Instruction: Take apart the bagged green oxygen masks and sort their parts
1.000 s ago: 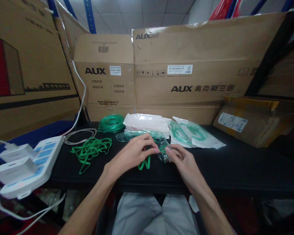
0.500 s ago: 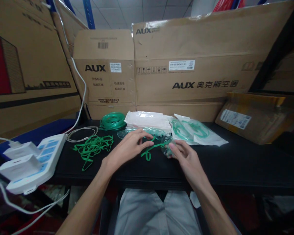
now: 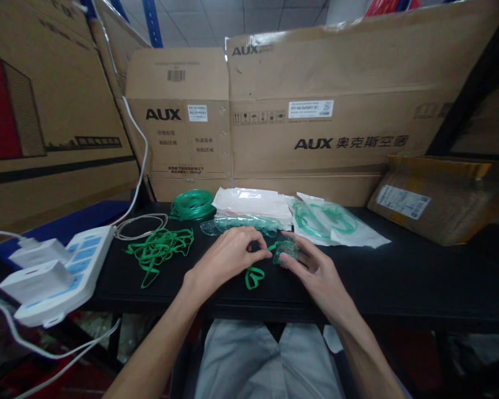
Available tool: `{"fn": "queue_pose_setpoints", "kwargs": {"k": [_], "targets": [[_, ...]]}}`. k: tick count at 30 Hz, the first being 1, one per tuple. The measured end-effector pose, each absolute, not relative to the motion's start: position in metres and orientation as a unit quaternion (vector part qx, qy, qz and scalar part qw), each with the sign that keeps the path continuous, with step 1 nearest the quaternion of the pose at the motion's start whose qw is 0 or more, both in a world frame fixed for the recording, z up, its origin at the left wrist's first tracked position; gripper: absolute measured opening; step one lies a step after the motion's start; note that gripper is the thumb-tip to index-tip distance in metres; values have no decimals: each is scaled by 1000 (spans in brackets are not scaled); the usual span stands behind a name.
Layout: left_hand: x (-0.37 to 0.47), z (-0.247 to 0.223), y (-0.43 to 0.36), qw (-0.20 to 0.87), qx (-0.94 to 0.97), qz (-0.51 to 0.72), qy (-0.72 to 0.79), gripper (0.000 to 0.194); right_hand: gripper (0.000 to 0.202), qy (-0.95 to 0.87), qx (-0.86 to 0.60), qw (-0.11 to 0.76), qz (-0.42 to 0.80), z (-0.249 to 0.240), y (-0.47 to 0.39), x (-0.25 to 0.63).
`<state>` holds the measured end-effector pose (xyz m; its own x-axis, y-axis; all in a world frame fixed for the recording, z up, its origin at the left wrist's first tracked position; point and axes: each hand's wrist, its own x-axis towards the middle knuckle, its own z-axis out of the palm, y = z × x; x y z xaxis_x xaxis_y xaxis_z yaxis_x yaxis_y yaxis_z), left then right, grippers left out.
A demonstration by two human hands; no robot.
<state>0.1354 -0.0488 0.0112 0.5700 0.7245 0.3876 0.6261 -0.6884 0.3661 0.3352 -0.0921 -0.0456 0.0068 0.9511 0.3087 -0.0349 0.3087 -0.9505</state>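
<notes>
Rounded clear plastic piece (image 3: 286, 254): clamped in right hand's fingers (image 3: 291, 262)
Flat green strap (image 3: 256, 271): pinched by left fingertips (image 3: 268, 254); loose loop left of piece, seemingly unfinished

– Where could a hand be passed?
– Over the table (image 3: 411, 280), between the right hand (image 3: 314, 266) and the brown box (image 3: 436, 202).
– And ahead?
– The way is blocked by the white packet (image 3: 251, 198) and the green coil (image 3: 192, 205), then by the cardboard wall (image 3: 274, 147).
– On the left?
– Passage is hampered by the green tangle (image 3: 160, 249) and the power strip (image 3: 90, 255).
</notes>
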Motion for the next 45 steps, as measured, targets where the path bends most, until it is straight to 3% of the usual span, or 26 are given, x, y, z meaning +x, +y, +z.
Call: {"fn": "queue_pose_setpoints", "kwargs": {"k": [5, 11, 27, 35, 39, 45], "targets": [[141, 10, -52, 139, 862, 273, 405, 33, 39, -605, -385, 555, 423, -46, -95, 333], [140, 10, -49, 116, 874, 281, 378, 15, 29, -630, -380, 555, 388, -46, -96, 331], [111, 13, -34, 55, 888, 266, 372, 15, 36, -607, -418, 541, 406, -44, -98, 330], [124, 9, -39, 79, 895, 266, 350, 31, 33, -618, -402, 551, 391, -46, -96, 330], [132, 6, -40, 56, 901, 278, 328, 20, 33, -632, -400, 547, 376, -49, -96, 330], [123, 5, -31, 32, 909, 260, 325, 20, 31, -642, -409, 540, 361, -49, -96, 329]]}}
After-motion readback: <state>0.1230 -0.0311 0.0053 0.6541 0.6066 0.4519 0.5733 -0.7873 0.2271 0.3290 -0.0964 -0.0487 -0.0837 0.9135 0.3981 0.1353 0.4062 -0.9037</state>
